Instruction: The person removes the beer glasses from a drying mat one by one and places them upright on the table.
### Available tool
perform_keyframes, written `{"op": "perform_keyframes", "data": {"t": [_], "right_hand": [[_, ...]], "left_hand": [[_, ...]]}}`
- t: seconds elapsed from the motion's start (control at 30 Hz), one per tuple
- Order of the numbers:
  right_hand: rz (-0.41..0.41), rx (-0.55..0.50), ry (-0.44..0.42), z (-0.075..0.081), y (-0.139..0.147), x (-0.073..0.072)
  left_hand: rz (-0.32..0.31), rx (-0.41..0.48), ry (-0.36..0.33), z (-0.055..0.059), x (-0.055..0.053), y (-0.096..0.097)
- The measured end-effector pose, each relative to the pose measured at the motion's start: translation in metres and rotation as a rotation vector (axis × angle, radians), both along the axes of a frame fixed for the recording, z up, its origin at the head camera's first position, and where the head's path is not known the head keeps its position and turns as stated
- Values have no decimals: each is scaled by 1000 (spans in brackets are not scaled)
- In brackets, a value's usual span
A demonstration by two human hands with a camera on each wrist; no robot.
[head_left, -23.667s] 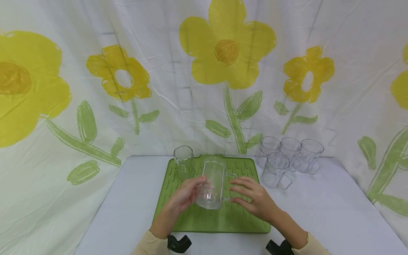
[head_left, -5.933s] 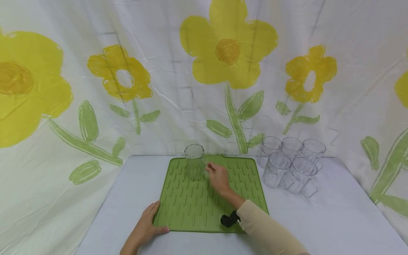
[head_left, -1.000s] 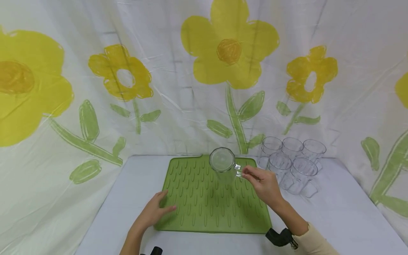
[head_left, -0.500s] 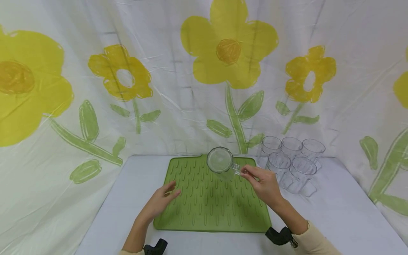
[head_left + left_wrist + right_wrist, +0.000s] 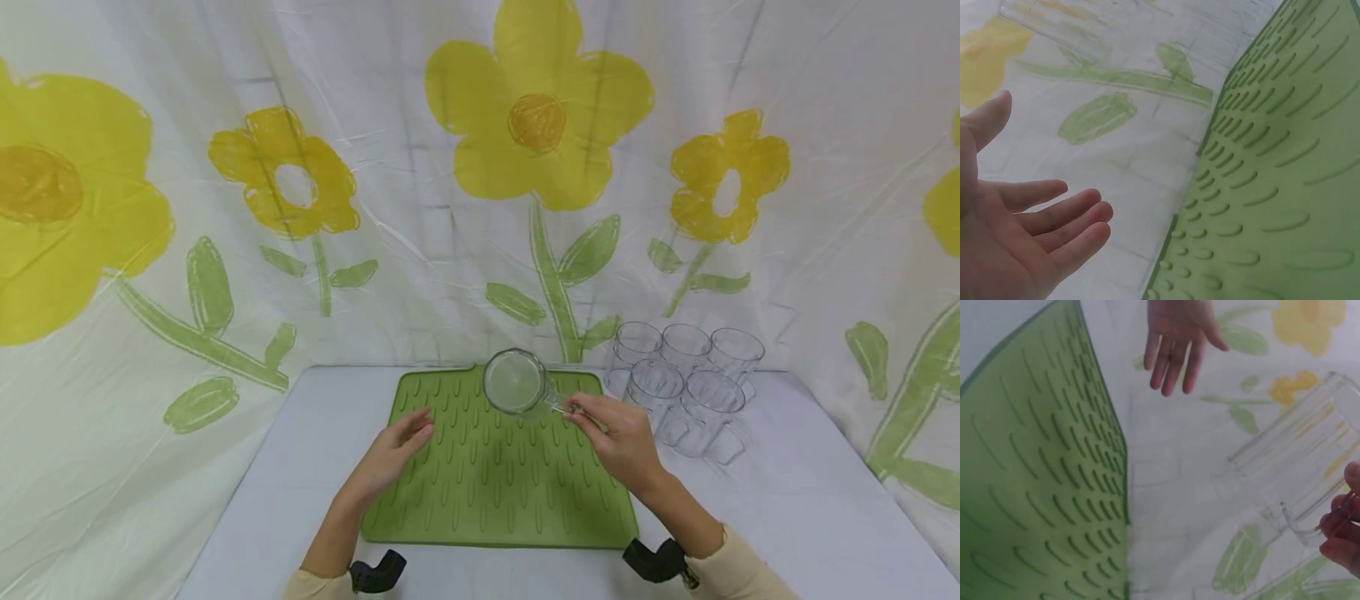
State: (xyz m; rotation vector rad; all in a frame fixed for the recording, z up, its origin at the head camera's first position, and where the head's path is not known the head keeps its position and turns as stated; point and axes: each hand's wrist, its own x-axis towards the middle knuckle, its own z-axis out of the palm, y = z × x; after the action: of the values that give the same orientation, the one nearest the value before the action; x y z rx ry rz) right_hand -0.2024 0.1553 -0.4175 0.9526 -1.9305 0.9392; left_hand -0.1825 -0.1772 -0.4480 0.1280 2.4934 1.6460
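My right hand (image 5: 618, 437) pinches a clear glass mug (image 5: 514, 381) by its handle, up over the back part of the green ridged mat (image 5: 510, 508). The mug is tilted, with one round end facing the head camera. In the right wrist view the mug (image 5: 1300, 447) slants across, fingers (image 5: 1341, 547) and thumb closed on the handle. Over the mat's left side, my left hand (image 5: 390, 454) is apart from the mug, its fingers extended toward it. The left wrist view shows this hand (image 5: 1029, 231) palm visible, fingers spread and holding nothing.
Several clear glass mugs (image 5: 686, 387) stand in a close group right of the mat, at the back of the white table (image 5: 757, 517). Behind the table hangs a white curtain (image 5: 390, 108) with printed yellow flowers.
The mug, standing on the mat several seconds ago, has been lifted and tilted. In the last second my left hand rises from the mat's left edge and moves right, nearer the mug.
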Motion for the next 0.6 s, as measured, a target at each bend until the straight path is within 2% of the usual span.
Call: {"op": "perform_keyframes", "data": {"t": [0.27,0.4,0.6], "right_hand": [[8,8,41,-3,-1,2],[16,16,77,-3,-3,2],[52,20,144,-5,-5,1]], "left_hand": [[-50,80,-25,8,-5,7],[-87,125,-49,12,-6,10],[-135,154,-48,17,-10,16]]}}
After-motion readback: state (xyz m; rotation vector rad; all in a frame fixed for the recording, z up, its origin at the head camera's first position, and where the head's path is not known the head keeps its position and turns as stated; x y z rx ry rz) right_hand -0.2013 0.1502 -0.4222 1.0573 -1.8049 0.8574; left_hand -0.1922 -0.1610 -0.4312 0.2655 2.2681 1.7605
